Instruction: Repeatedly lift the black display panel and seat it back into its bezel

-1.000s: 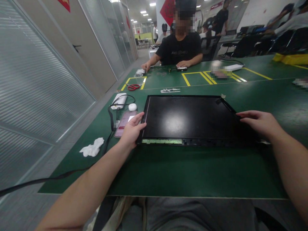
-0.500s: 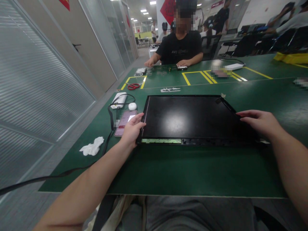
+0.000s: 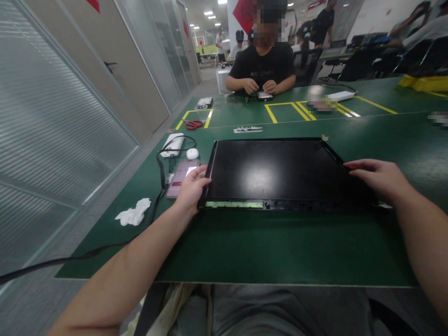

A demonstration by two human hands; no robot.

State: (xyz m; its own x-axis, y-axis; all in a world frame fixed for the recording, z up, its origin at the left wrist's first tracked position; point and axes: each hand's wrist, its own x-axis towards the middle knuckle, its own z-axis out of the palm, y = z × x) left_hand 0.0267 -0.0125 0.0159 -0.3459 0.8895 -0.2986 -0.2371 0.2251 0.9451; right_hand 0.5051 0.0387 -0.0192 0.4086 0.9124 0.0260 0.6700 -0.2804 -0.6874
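Note:
A black flat display panel (image 3: 280,170) with a dark frame lies in front of me, screen side up, a bright reflection on its surface. Along its near edge runs a green circuit strip (image 3: 234,204). My left hand (image 3: 192,189) is closed around the panel's left edge, thumb on top. At the opposite side, my right hand (image 3: 380,177) grips the right edge between thumb and fingers. A bit of pale tape (image 3: 325,138) sticks out at the far right corner. Beside my left hand rests a phone (image 3: 179,179).
Left of the panel are a white power bank (image 3: 172,144), a white round case (image 3: 192,154), a black cable (image 3: 159,163) and crumpled tissue (image 3: 133,213). Beyond lie red-handled scissors (image 3: 193,124) and white strips (image 3: 248,129). A person (image 3: 262,65) sits across the green table (image 3: 280,252).
The person opposite has brought both hands together over a small device in front of them. My hands and the panel stay nearly still.

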